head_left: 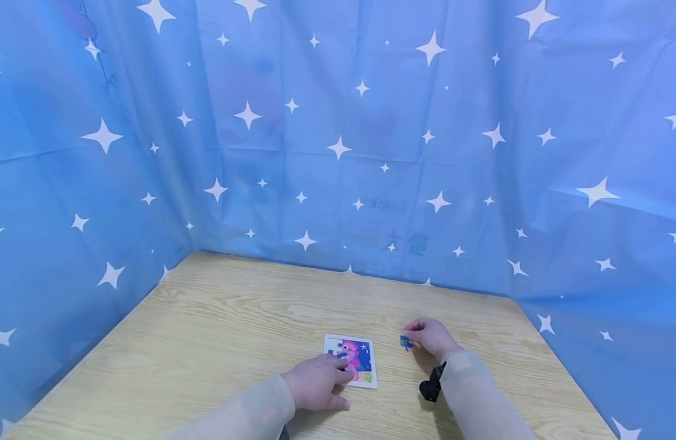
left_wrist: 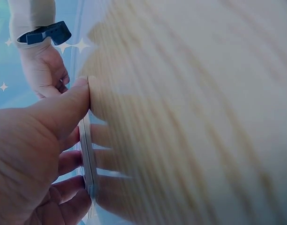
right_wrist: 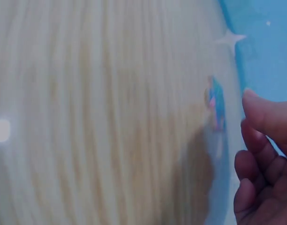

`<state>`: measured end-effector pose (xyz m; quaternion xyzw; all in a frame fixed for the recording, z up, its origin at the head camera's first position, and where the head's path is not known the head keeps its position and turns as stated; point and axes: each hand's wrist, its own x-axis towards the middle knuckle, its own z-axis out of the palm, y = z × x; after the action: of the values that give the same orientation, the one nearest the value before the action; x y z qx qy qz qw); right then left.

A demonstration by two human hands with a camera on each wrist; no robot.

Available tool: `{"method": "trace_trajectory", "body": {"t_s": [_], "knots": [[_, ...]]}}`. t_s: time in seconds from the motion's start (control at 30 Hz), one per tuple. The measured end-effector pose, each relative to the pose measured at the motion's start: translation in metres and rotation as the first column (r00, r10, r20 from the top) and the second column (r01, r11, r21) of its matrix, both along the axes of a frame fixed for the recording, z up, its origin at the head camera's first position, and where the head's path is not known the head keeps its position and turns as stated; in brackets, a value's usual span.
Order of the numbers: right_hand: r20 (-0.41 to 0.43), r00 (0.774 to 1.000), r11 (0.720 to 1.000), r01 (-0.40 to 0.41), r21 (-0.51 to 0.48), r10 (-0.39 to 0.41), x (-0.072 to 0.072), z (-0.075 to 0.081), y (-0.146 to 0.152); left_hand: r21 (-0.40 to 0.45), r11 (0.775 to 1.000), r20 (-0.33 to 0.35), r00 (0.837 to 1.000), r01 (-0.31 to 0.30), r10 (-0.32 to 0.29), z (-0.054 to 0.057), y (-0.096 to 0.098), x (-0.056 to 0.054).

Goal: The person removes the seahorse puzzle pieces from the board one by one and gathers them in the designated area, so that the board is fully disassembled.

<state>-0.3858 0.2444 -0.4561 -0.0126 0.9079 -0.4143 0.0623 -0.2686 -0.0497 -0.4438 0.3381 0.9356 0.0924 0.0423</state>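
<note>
A square white-edged picture puzzle (head_left: 365,360) lies flat on the wooden table, showing a pink seahorse-like figure on dark blue. My left hand (head_left: 318,380) rests over its lower left side, fingers on the picture and thumb beside it. In the left wrist view, the fingertips (left_wrist: 77,204) press on the thin board (left_wrist: 88,161) from above. To the right, small blue-green puzzle pieces (head_left: 406,342) lie at the fingertips of my right hand (head_left: 433,336). From the right wrist, a gap shows between these colourful pieces (right_wrist: 217,104) and the loosely bent thumb and fingers (right_wrist: 263,112).
The wooden table (head_left: 233,311) reaches back to a blue curtain (head_left: 338,183) with white stars, which also hangs along both sides. A black wrist camera (head_left: 431,385) sits under the right sleeve (head_left: 481,391).
</note>
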Motion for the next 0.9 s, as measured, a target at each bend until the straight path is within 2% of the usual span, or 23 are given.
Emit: {"method": "trace_trajectory", "body": {"t_s": [0.17,0.37,0.5,0.67,0.77,0.9], "knots": [[-0.021,1.000,1.000,-0.014,0.000,0.014,0.003,0.009,-0.023,-0.005,1.000,-0.001,1.000,0.000,0.000,0.000,0.001,0.000],[-0.045,0.991,0.992,-0.123,-0.012,0.123,0.007,0.015,-0.061,0.006,1.000,-0.007,1.000,0.010,-0.010,-0.001,0.001,-0.001],[-0.046,0.980,0.980,-0.196,-0.033,0.194,0.012,0.014,-0.081,0.015,1.000,-0.006,1.000,0.018,-0.018,-0.001,0.002,-0.002],[-0.041,0.971,0.969,-0.240,-0.057,0.238,0.017,0.009,-0.100,0.012,1.000,-0.011,1.000,0.025,-0.025,-0.001,0.003,-0.002],[-0.048,0.957,0.956,-0.290,-0.049,0.288,0.020,0.006,-0.109,0.008,0.999,-0.029,0.999,0.031,-0.030,-0.002,0.003,-0.001],[-0.030,0.926,0.925,-0.377,-0.037,0.376,0.022,0.003,-0.117,0.008,0.999,-0.049,0.998,0.046,-0.046,-0.001,0.003,-0.001]]}}
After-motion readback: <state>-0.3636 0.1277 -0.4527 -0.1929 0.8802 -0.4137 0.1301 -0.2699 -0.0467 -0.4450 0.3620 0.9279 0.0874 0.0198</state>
